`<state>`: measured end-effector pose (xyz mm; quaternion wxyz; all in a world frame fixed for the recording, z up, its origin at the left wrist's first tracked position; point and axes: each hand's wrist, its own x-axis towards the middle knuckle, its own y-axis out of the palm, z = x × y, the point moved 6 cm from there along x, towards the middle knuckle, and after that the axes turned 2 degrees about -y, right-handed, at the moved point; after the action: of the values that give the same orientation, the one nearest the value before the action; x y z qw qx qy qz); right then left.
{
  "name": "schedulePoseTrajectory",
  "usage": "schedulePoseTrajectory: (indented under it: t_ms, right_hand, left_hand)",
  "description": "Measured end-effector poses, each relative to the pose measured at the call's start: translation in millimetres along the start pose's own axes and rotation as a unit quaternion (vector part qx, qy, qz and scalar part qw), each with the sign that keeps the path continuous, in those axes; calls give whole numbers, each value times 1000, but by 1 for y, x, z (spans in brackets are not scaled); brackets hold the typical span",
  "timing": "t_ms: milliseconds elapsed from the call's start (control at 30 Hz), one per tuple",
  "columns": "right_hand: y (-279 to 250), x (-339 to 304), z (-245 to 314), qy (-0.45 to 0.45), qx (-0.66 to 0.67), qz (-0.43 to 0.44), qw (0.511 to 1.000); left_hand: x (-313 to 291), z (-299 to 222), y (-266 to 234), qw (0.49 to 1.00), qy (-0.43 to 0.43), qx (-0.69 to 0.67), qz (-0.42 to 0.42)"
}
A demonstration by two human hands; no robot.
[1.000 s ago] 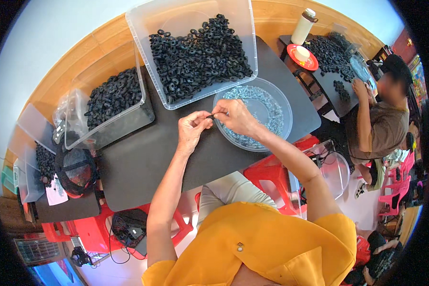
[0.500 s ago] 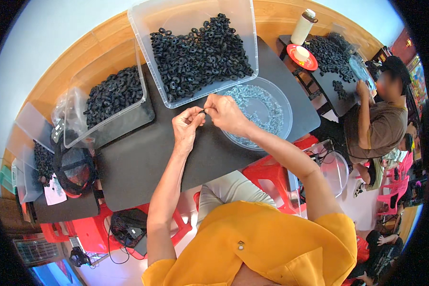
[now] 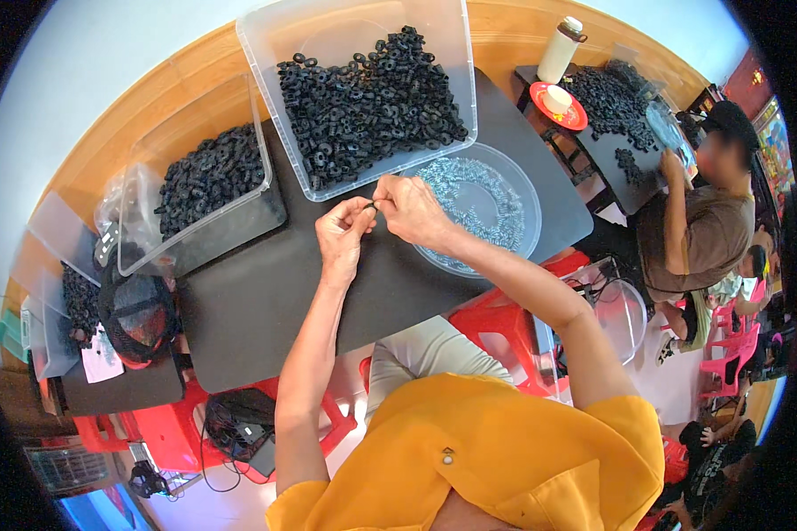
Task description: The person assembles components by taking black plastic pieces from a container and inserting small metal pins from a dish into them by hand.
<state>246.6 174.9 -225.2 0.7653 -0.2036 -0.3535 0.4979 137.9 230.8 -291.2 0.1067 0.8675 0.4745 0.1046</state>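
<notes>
My left hand [image 3: 342, 234] and my right hand [image 3: 411, 209] meet above the dark table, fingertips pinched together. Between them is a small black part [image 3: 370, 206], mostly covered by the fingers. Just beyond my hands stands a large clear bin, its front rim [image 3: 354, 188] close to my fingers, holding many small black ring-like parts [image 3: 372, 115]. Below my right wrist sits a round clear tub [image 3: 535, 212] with small shiny clear or metallic pieces [image 3: 496, 190] in it. Whether one of those pieces is also in my fingers is hidden.
Left of the big bin, another clear bin [image 3: 217, 217] holds more black parts. A black mesh bag [image 3: 137, 305] lies at the left. Red stools [image 3: 496, 323] stand under the table [image 3: 266, 310]. On the right, a person [image 3: 700, 221] sits at another table with a pile of black parts [image 3: 611, 102].
Both hands have shifted very slightly left, still pinched around the small black part. The view has moved a little too.
</notes>
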Motion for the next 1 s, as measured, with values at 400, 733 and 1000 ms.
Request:
schedulePoseTrajectory:
  t_ms: [400, 733, 1000]
  right_hand:
    - [14, -9, 23, -124, -82, -30, 988]
    - [20, -13, 24, -131, -139, -13, 982]
    - [16, -16, 26, -160, -169, -18, 972]
  left_hand:
    - [0, -2, -9, 998, -42, -12, -43]
    - [-3, 8, -10, 995, -69, -48, -45]
    - [1, 8, -5, 995, -66, -80, -13]
